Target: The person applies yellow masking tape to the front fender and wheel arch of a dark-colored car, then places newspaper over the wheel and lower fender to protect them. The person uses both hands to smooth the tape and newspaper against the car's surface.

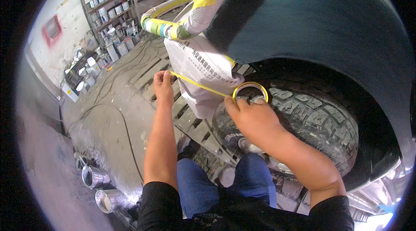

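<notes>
A strip of yellow masking tape [197, 84] stretches between my two hands across a hanging sheet of newspaper [195, 64]. My left hand [163, 84] pinches the strip's free end beside the paper's left edge. The roll of yellow tape [265, 91] is in my right hand [253, 116], fingers closed on its near side, just in front of the tyre. The newspaper hangs below a taped, paper-wrapped part [173, 29] next to the dark vehicle panel [320, 18]. Behind the roll, a chunky tyre [312, 120] fills the wheel arch.
Shelves of paint cans [110, 12] stand against the far-left wall, with more containers [89, 70] on the floor below. Hoses [117, 114] snake over the floor. Two open metal cans [108, 200] sit at the lower left. Slatted boards [184, 114] lie under the newspaper.
</notes>
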The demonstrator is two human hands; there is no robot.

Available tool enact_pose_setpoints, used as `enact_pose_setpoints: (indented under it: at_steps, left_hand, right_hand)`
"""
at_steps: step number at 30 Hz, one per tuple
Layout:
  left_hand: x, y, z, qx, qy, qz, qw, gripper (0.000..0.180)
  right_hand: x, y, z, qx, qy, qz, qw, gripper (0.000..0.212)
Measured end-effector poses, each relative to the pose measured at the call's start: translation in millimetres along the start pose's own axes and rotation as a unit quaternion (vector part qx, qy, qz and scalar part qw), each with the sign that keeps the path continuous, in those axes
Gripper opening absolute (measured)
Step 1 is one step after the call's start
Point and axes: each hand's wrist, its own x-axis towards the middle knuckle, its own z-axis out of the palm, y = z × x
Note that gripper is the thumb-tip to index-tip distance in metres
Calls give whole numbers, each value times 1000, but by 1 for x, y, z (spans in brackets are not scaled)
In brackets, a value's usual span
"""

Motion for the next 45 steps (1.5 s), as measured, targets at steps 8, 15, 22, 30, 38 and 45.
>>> enact_pose_setpoints:
  at_steps: [8, 15, 22, 30, 38, 45]
  left_hand:
    - [7, -22, 35, 52, 68, 45, 995, 22]
    - [-4, -4, 49, 201, 116, 60, 971, 30]
    - [-20, 8, 44, 165, 166, 89, 968, 35]
    - [-111, 97, 71, 303, -264, 504, 765, 27]
    - [-103, 124, 110, 591, -353, 566, 454, 37]
    - [-113, 129, 123, 767, -312, 500, 254, 50]
  right_hand:
    - [13, 21, -1, 15, -15, 143, 989, 26]
    - [22, 55, 25, 35, 69, 189, 979, 28]
    - [59, 71, 22, 167, 28, 322, 931, 32]
    - [89, 101, 51, 198, 77, 286, 935, 41]
    - [93, 104, 16, 340, 217, 200, 893, 45]
    - [111, 106, 45, 347, 234, 177, 891, 41]
